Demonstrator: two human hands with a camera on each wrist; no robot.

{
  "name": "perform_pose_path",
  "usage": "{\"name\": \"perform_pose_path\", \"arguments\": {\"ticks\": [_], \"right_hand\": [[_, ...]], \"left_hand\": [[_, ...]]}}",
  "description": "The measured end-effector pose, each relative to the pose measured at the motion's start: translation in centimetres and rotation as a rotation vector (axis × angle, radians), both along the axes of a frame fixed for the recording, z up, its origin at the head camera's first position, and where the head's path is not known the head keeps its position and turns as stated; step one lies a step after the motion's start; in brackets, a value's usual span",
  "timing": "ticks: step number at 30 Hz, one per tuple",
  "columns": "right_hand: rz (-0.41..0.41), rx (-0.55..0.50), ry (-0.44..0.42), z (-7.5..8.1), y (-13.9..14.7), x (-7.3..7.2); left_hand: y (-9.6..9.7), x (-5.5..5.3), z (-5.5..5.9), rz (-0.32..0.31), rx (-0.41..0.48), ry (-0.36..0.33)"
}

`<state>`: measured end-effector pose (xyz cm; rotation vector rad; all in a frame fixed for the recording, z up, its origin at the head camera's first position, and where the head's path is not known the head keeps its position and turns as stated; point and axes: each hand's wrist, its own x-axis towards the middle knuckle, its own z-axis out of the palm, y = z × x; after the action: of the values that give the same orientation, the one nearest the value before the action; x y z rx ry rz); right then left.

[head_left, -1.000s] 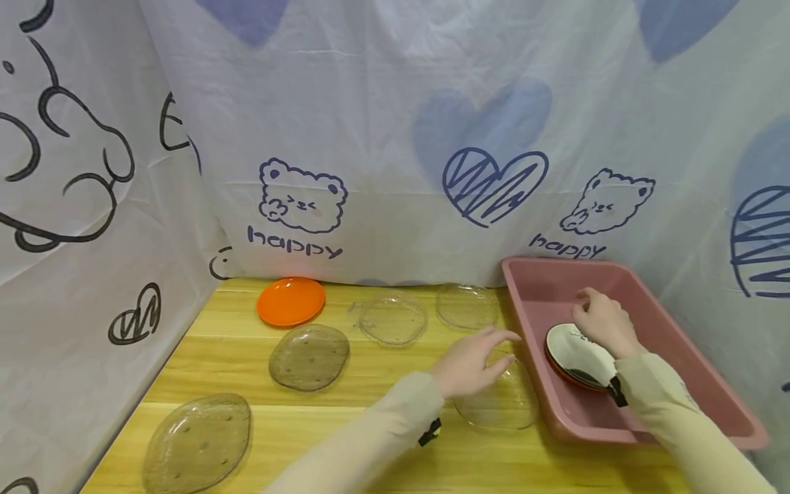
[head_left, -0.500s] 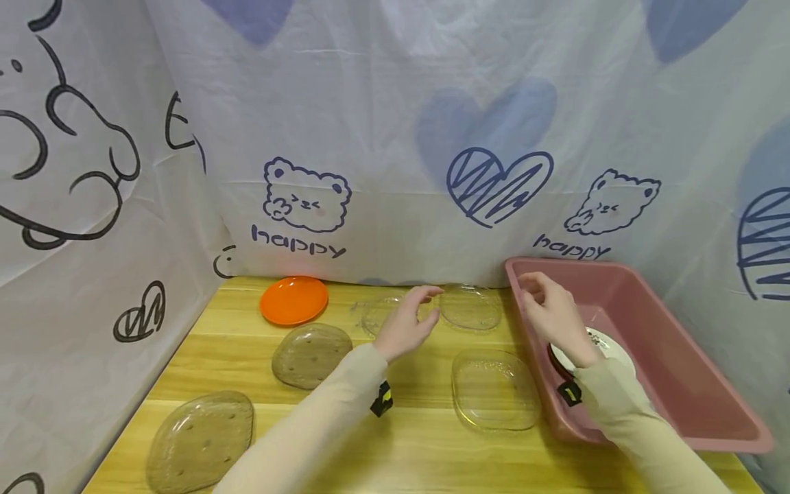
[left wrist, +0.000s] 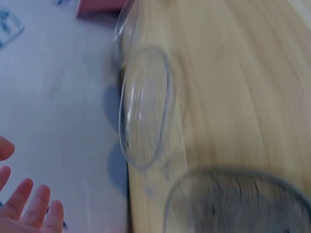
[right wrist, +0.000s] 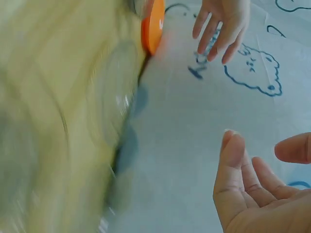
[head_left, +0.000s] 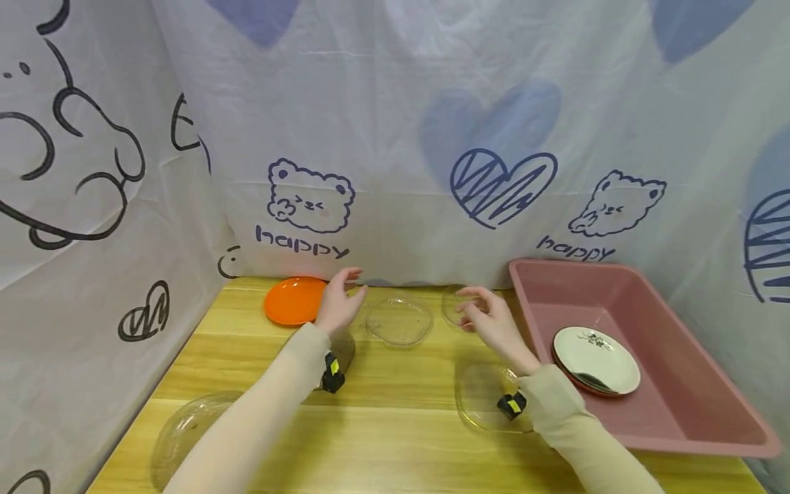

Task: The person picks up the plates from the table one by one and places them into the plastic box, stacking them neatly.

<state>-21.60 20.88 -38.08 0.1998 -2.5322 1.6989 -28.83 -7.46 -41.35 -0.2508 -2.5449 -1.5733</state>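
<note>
Orange, smooth and slightly shiny, the small plate (head_left: 293, 300) is set flat on the wooden table (head_left: 395, 439) in the upper left of the head view, close to the patterned cloth (head_left: 395, 233). Nothing is held by either hand. The left hand (head_left: 336, 305) is seen beside the plate's right edge, thumb and fingers well parted; the right hand (head_left: 494, 326) is placed over the clear dish (head_left: 453, 305) at right of centre, its thumb and fingertips also kept apart.

By its look, the orange plate would be judged light, stiff and a little slippery, and perhaps breakable; it would be best taken by the rim, with the fingers slipped under and the thumb laid on top. The clear dishes would be expected to be just as slick, and their edges are harder to make out.

In the head view the left hand overlaps the plate; in the right wrist view a gap of cloth is shown between them. The orange plate is not shown in the left wrist view, where a pink corner of the tub (head_left: 654, 415) is caught at the top. The white plate (head_left: 595, 357) stacked in that tub is made out in the head view alone.
</note>
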Motion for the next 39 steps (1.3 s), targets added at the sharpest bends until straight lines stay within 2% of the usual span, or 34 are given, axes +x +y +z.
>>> {"name": "perform_pose_path", "arguments": {"ticks": [4, 7, 15, 20, 23, 28, 36, 39], "right_hand": [[0.014, -0.198, -0.161, -1.5, -1.4, -0.4], [0.022, -0.296, -0.247, -2.6, -2.3, -0.7], [0.042, -0.428, -0.401, -4.2, -4.2, -0.5], [0.05, -0.482, -0.467, -4.8, -4.9, -0.5], [0.05, -0.475, -0.465, -5.2, -5.0, -0.4], [0.068, -0.474, -0.481, -5.6, -4.8, -0.2], [0.114, -0.459, -0.49, -5.8, -4.7, 0.1], [0.123, -0.45, -0.488, -5.9, -4.6, 0.3]], "left_hand": [[-2.9, -0.8, -0.3, 0.084, 0.056, -0.119], [-4.9, -1.2, -0.9, 0.145, 0.062, -0.174], [-9.0, -1.4, -2.8, 0.263, -0.017, -0.257], [-11.1, -1.2, -3.8, 0.306, -0.04, -0.356], [-12.1, -1.1, -4.3, 0.312, -0.046, -0.406], [-13.1, -0.9, -4.9, 0.306, 0.034, -0.474], [-13.9, -1.1, -5.6, 0.184, 0.156, -0.544], [-14.0, -1.2, -5.8, 0.164, 0.172, -0.565]]}}
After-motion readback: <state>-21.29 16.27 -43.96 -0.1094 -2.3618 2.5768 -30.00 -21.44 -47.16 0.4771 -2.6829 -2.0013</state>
